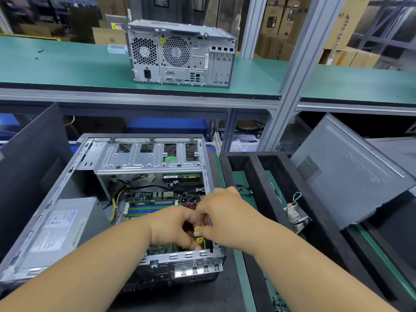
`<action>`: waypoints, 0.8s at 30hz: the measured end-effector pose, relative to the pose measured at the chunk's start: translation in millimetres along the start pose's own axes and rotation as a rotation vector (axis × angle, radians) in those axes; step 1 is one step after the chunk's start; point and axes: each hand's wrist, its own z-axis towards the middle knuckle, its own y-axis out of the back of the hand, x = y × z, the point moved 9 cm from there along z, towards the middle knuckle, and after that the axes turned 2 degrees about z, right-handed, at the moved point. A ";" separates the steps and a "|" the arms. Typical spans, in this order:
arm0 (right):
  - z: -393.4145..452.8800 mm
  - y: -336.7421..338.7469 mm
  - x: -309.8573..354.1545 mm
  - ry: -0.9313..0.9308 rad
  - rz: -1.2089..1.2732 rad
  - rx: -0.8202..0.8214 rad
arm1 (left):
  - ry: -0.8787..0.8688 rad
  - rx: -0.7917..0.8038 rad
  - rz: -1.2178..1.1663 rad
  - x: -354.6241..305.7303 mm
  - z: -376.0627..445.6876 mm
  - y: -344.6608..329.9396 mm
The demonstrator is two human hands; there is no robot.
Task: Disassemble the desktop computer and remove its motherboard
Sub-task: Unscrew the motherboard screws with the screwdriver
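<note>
We have both hands inside the open desktop computer, lying on its side on the bench: our left hand and right hand curl their fingers round a yellow-handled tool (its tip hidden) over the motherboard near the right wall. A slip could gouge the board or drop a screw beneath it. The case's long axis runs away from us, drive cage at the far end

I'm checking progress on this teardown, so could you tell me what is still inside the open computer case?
Inside the open case sit the power supply, the drive cage, cables and the motherboard. Both hands, left and right, hold a yellow tool and cover the board's near right part.
</note>
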 end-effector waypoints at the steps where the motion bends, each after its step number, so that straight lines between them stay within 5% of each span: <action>1: 0.2 -2.2 0.2 -0.004 -0.020 0.011 | -0.001 0.003 0.002 -0.2 0.0 -0.3; 24: 4.4 -2.5 3.1 -0.003 -0.075 0.006 | 0.022 0.032 0.092 1.6 1.1 -1.8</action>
